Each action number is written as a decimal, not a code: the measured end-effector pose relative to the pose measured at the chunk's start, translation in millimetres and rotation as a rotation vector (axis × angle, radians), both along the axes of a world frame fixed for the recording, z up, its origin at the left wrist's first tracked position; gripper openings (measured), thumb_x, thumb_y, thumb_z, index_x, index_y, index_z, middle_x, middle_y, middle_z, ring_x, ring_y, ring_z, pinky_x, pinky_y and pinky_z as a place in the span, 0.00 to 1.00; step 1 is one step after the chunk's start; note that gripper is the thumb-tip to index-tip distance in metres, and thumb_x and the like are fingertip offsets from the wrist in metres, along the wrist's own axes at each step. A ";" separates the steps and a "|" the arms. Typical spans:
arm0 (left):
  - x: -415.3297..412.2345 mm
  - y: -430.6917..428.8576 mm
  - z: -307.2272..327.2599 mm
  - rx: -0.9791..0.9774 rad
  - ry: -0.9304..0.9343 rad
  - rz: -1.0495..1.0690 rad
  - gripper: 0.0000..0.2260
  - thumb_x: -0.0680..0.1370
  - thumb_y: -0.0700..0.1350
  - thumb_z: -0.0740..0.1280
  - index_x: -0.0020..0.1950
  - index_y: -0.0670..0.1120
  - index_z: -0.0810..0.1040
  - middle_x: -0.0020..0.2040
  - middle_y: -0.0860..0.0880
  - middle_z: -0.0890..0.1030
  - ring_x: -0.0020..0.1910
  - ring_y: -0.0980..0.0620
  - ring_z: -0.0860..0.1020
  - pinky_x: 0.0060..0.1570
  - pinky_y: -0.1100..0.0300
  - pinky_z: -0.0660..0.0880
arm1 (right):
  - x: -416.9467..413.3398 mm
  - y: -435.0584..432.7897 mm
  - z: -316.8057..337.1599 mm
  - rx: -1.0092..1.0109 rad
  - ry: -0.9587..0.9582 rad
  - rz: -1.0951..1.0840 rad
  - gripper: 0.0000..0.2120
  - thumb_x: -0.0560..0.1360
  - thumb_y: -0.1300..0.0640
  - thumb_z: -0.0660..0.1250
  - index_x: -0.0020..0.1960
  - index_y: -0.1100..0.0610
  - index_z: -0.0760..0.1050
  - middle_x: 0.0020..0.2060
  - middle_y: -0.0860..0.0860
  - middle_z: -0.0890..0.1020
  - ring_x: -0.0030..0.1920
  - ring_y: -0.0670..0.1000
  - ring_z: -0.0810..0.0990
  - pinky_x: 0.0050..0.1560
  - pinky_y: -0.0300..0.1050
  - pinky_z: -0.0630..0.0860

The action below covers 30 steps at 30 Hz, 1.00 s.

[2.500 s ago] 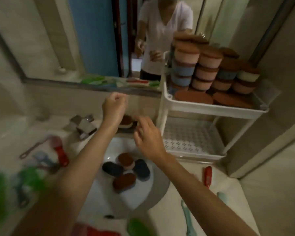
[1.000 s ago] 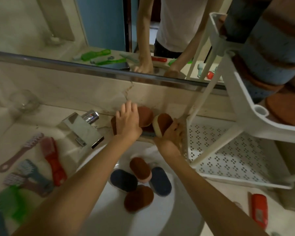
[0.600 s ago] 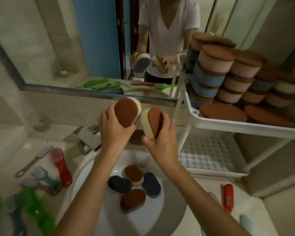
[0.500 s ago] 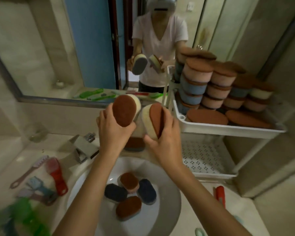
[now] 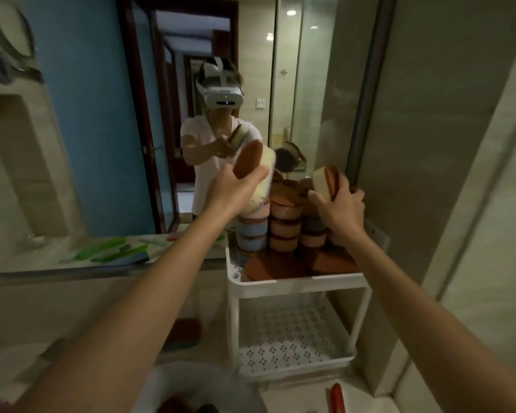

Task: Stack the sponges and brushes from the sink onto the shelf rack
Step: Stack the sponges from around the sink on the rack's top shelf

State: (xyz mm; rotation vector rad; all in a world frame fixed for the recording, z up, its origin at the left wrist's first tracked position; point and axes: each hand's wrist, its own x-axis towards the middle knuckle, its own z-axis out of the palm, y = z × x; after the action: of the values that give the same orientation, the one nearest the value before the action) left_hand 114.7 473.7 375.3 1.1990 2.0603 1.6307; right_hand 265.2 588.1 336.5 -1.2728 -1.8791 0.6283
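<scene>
My left hand (image 5: 236, 189) grips a cream sponge (image 5: 262, 174) with a brown scouring face. The thumb lies across that face and the fingers wrap behind, and the sponge is tilted above the stacks (image 5: 283, 222) at the left edge of the shelf rack's (image 5: 295, 284) top tier. My right hand (image 5: 343, 210) pinches a second sponge (image 5: 325, 183) on edge, over the tier's back right corner.

I judge both to be light and soft. They give under the fingers, so I take them by the long sides, firm enough to steer and no tighter (a squashed sponge lands crooked). The scouring face is rough and should not slip. The risk lies in the stacks, which are tall and springy, and a clumsy landing could topple them. Each sponge wants to go down flat and be released only once it sits.

Half a second ago the two sponges were close together, almost touching, low beside the rack's left post and over the back of the sink (image 5: 191, 380). Now my hands are well apart and raised over the top tier. The view has lifted with them, so the sink shows only at the bottom edge and the sponges left in it are barely visible.
</scene>
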 end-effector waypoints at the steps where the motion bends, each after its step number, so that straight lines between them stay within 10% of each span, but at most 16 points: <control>1: -0.3 12.9 6.8 0.003 -0.007 -0.020 0.26 0.74 0.58 0.64 0.66 0.44 0.70 0.55 0.51 0.75 0.54 0.52 0.73 0.50 0.60 0.68 | 0.2 11.5 3.1 -0.016 -0.023 0.004 0.32 0.75 0.42 0.62 0.74 0.52 0.55 0.69 0.61 0.63 0.67 0.65 0.66 0.65 0.58 0.69; 10: -14.6 83.3 4.9 -0.068 -0.190 -0.098 0.38 0.65 0.65 0.64 0.68 0.44 0.71 0.64 0.43 0.76 0.61 0.44 0.75 0.62 0.52 0.73 | -45.7 74.5 3.2 -0.132 -0.104 0.069 0.32 0.74 0.46 0.64 0.73 0.48 0.55 0.67 0.54 0.68 0.58 0.55 0.73 0.55 0.49 0.72; 15: -23.2 101.3 -9.6 -0.029 -0.342 -0.135 0.47 0.53 0.71 0.65 0.67 0.47 0.72 0.61 0.45 0.79 0.59 0.45 0.77 0.63 0.49 0.73 | -66.8 115.4 -14.3 -0.126 -0.212 -0.009 0.34 0.61 0.32 0.59 0.63 0.46 0.68 0.63 0.55 0.72 0.63 0.60 0.71 0.60 0.60 0.72; 22: -25.5 104.8 -16.9 0.003 -0.428 -0.184 0.44 0.55 0.68 0.65 0.67 0.47 0.72 0.60 0.45 0.79 0.58 0.46 0.78 0.62 0.49 0.74 | -52.5 81.6 -9.4 0.018 -0.243 0.107 0.13 0.77 0.49 0.55 0.53 0.51 0.77 0.52 0.54 0.79 0.51 0.54 0.77 0.56 0.51 0.76; 30: -21.4 102.3 -16.2 -0.002 -0.433 -0.177 0.42 0.57 0.66 0.67 0.66 0.45 0.72 0.59 0.45 0.79 0.57 0.45 0.78 0.62 0.49 0.74 | -50.7 84.8 -18.3 0.074 -0.405 0.173 0.17 0.78 0.46 0.50 0.58 0.47 0.74 0.63 0.56 0.74 0.62 0.58 0.72 0.64 0.58 0.69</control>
State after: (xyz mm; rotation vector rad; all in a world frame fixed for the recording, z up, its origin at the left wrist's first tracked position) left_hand 93.3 576.0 359.1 0.8983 1.6416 1.6295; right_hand 214.5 672.9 318.2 -1.2677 -2.3408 0.4032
